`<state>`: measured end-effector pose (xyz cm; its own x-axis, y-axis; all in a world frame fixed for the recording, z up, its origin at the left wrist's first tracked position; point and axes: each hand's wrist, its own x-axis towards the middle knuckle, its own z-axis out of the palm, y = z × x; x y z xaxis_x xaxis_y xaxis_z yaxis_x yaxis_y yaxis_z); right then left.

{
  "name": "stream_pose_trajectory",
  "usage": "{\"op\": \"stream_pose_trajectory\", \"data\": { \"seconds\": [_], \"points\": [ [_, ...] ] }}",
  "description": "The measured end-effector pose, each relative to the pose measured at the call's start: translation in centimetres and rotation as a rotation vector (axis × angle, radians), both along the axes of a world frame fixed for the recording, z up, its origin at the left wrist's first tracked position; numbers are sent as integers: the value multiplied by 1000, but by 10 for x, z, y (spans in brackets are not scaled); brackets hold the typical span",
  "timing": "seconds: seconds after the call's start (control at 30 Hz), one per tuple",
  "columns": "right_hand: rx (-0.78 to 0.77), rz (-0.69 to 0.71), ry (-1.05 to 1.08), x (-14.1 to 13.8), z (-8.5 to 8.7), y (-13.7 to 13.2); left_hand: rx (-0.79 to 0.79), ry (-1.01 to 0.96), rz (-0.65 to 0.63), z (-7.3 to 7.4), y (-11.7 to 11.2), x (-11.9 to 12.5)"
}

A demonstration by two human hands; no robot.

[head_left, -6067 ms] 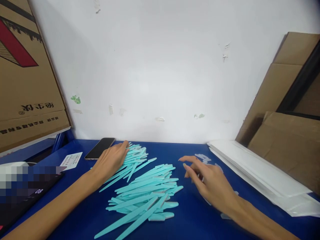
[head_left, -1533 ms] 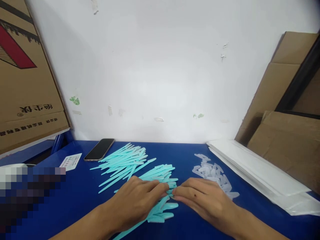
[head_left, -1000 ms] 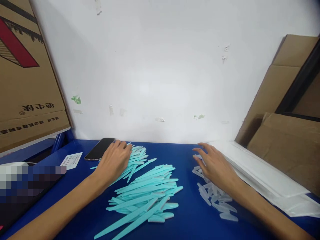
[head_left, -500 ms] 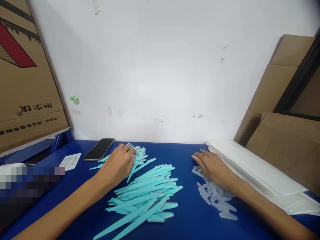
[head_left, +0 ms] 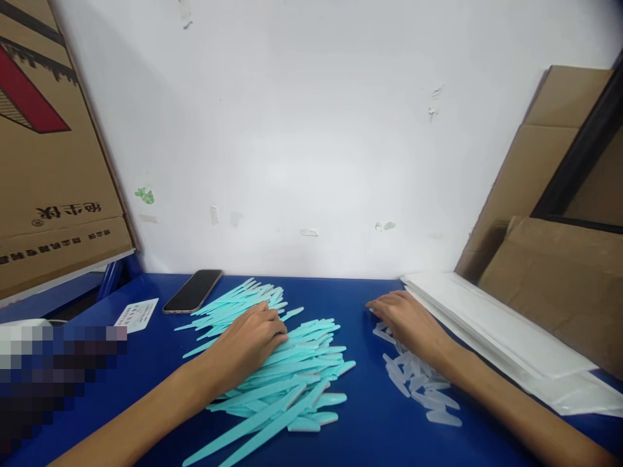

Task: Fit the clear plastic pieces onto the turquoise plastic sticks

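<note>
My left hand [head_left: 253, 340] reaches palm down over a heap of turquoise eyebrow razors [head_left: 277, 373]. Its fingers are curled and their tips hidden, so what they grip, if anything, does not show. Beyond it, towards the wall, lies a second group of the same razors [head_left: 233, 299], mostly side by side. On the right, my right hand [head_left: 403, 318] hovers low at the far end of a scatter of small translucent plastic covers [head_left: 418, 376]. Thumb and fingers pinch together there, with a pale bit of a cover at their tips.
A phone [head_left: 193, 290] and a printed card [head_left: 137, 314] lie on the blue table [head_left: 360, 428] at the left. White flat sheets or bags [head_left: 501, 331] are stacked along the right. Cardboard [head_left: 559, 279] stands beyond them, a printed carton [head_left: 58, 162] at left, and a white wall [head_left: 311, 130] behind.
My left hand has moved from the far razors right and nearer, onto the near heap, uncovering the far group. My right hand has shifted slightly left, its fingers drawn closer together.
</note>
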<state>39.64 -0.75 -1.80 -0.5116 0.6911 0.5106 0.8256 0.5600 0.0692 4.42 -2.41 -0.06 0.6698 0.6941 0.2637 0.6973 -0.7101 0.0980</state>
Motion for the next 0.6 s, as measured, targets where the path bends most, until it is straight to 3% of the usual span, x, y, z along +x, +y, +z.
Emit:
{"op": "stream_pose_trajectory", "data": {
  "seconds": [0.33,0.6],
  "points": [
    [-14,-29,-60,-4,3,-5,-54,-41,112,5,-4,1],
    [-11,-38,-66,-4,5,-10,35,-111,187,4,-6,0]
  ]
}}
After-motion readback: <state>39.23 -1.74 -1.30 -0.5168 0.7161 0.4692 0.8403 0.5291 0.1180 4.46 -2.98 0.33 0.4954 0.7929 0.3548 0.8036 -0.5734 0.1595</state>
